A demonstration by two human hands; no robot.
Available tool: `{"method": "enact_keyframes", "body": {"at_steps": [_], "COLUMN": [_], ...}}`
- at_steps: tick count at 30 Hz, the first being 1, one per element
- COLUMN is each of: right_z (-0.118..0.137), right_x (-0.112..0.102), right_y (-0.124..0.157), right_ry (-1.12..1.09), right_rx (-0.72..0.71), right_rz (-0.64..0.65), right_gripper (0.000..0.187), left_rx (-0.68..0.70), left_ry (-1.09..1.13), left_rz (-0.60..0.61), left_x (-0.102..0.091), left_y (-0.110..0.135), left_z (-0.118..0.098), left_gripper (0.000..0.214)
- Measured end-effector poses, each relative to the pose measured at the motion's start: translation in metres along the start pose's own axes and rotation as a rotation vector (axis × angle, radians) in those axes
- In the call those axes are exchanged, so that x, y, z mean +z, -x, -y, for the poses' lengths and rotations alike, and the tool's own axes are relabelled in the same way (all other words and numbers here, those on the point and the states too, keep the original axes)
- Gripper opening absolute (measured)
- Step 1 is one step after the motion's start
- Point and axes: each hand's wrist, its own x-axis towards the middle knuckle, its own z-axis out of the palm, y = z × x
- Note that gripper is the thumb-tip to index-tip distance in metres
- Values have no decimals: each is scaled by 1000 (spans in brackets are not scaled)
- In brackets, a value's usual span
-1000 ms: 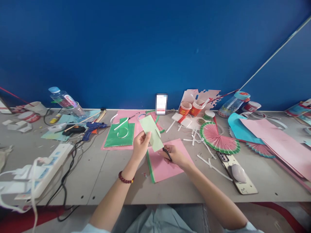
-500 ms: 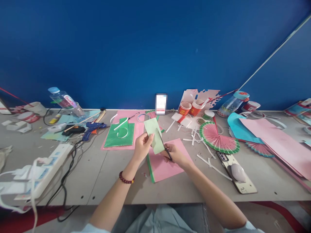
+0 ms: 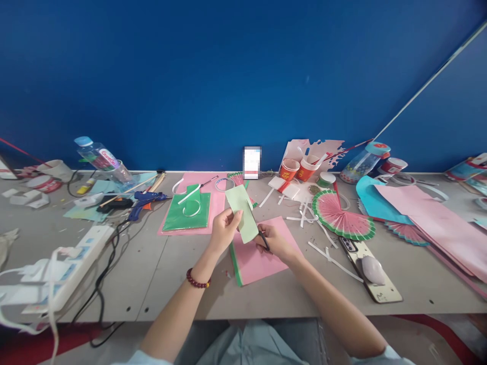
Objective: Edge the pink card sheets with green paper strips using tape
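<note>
My left hand pinches a pale green piece of paper and holds it upright above the table. My right hand is closed round small black scissors, whose blades meet the paper's lower right edge. Under both hands lies a pink sheet with a green strip along its left edge. A dark red bead bracelet is on my left wrist.
A green sheet on pink paper, a blue glue gun, a power strip with cables and a bottle lie left. A watermelon paper fan, red cups, a phone and large pink sheets lie right.
The green paper has turned slightly and shifted a little right in my left hand. My right hand with the scissors has stayed at the paper's lower edge.
</note>
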Motion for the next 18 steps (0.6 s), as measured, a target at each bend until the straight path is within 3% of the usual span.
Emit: {"method": "enact_keyframes", "body": {"at_steps": [10, 18], "right_z": [-7, -5], "right_x": [0, 0], "right_y": [-4, -2], "right_ry": [-13, 9], "right_rx": [-14, -49], "right_rz": [-7, -4], "right_gripper": [19, 13], "left_rx": [-8, -14], "left_ry": [-15, -6], "left_rz": [-14, -5], "left_x": [0, -1], "left_y": [0, 1], "left_z": [0, -1], "left_gripper": [34, 32]}}
